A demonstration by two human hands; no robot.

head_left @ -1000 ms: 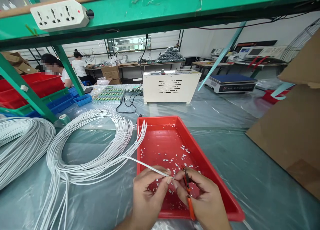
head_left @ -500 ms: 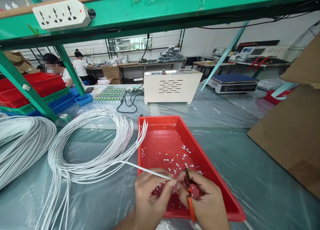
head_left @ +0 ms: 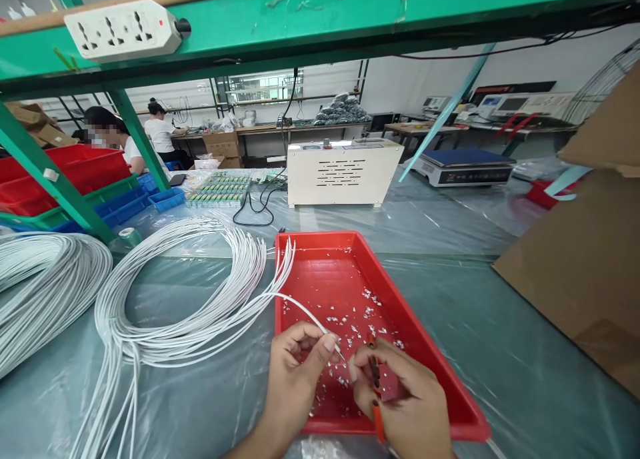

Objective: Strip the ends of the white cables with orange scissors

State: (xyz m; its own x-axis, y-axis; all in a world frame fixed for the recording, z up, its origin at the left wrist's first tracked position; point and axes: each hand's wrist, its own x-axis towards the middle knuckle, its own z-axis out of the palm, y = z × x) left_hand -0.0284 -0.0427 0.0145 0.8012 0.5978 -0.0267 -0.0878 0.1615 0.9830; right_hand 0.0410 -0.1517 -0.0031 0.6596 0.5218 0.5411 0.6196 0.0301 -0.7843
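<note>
My left hand (head_left: 293, 379) pinches a white cable (head_left: 301, 305) close to its end, between thumb and forefinger. A thin bare tip sticks out past the fingers. Just to the right, my right hand (head_left: 415, 402) is closed around orange-handled cutters (head_left: 378, 422). Its thumb and forefinger are near the cable tip, with a small gap between. The cutters' jaws are partly hidden by the fingers. Both hands are over the near part of a red tray (head_left: 320, 276), which holds small white and silvery scraps. The cable runs back left to a coil of white cables (head_left: 113, 299).
Another cable coil (head_left: 55, 299) lies at far left. Behind the tray stand a cream machine (head_left: 343, 176) and a weighing scale (head_left: 463, 169). A cardboard sheet (head_left: 575, 279) leans at right. A green beam (head_left: 320, 19) crosses overhead. Two people sit in the left background.
The hands have drawn apart, and the cable tip now shows between them. The cable bows upward where it was straighter. The right hand has turned slightly with the cutters.
</note>
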